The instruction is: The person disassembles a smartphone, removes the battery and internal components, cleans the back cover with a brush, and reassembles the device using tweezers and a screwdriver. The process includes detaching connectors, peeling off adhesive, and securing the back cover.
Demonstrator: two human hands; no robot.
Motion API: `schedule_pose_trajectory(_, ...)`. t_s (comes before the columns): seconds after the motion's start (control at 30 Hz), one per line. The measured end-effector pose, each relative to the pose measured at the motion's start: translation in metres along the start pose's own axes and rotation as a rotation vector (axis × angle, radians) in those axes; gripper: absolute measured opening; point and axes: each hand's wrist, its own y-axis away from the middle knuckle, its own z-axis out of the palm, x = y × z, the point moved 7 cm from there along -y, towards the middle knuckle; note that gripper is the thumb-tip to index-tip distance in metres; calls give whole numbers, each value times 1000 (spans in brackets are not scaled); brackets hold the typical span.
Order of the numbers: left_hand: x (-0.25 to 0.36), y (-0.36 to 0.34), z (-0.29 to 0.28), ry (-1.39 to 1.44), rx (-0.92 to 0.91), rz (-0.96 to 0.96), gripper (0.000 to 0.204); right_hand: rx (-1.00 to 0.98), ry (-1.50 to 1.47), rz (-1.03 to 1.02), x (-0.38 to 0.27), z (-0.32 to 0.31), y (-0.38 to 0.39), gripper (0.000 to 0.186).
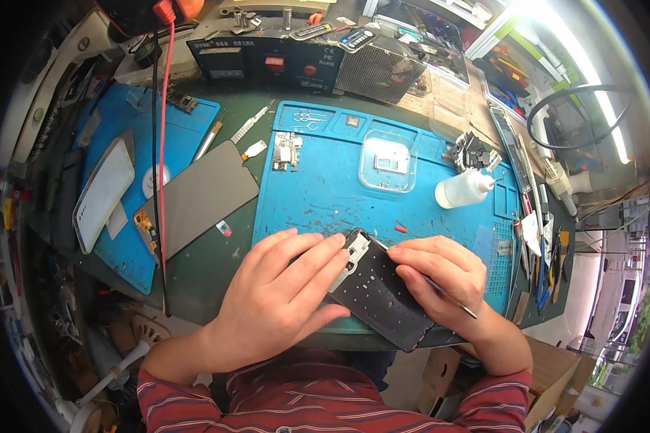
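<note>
A black phone body, speckled with pale spots and with a silvery plate at its far end, lies tilted at the front of the blue work mat. My left hand rests its outstretched fingers along the phone's left edge near that plate. In my right hand is a slim metal tool, pinched between thumb and fingers. Its tip meets the phone's far right edge; the exact kind of tool cannot be made out. A small red piece lies just beyond.
A clear plastic box and a white squeeze bottle stand on the mat. To the left lie a grey flat panel and a white phone back cover. Hand tools crowd the right edge. Red and black cables hang at left.
</note>
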Motion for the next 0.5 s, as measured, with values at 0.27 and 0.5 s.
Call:
schedule_pose_trajectory(0.27, 1, -1, 0, -12, -16, 16, 64, 19, 36, -40, -3, 5, 0, 28)
schedule_pose_trajectory(0.5, 1, 0, 0, -8, -15, 20, 63, 23, 56, -61, -4, 8, -5, 29)
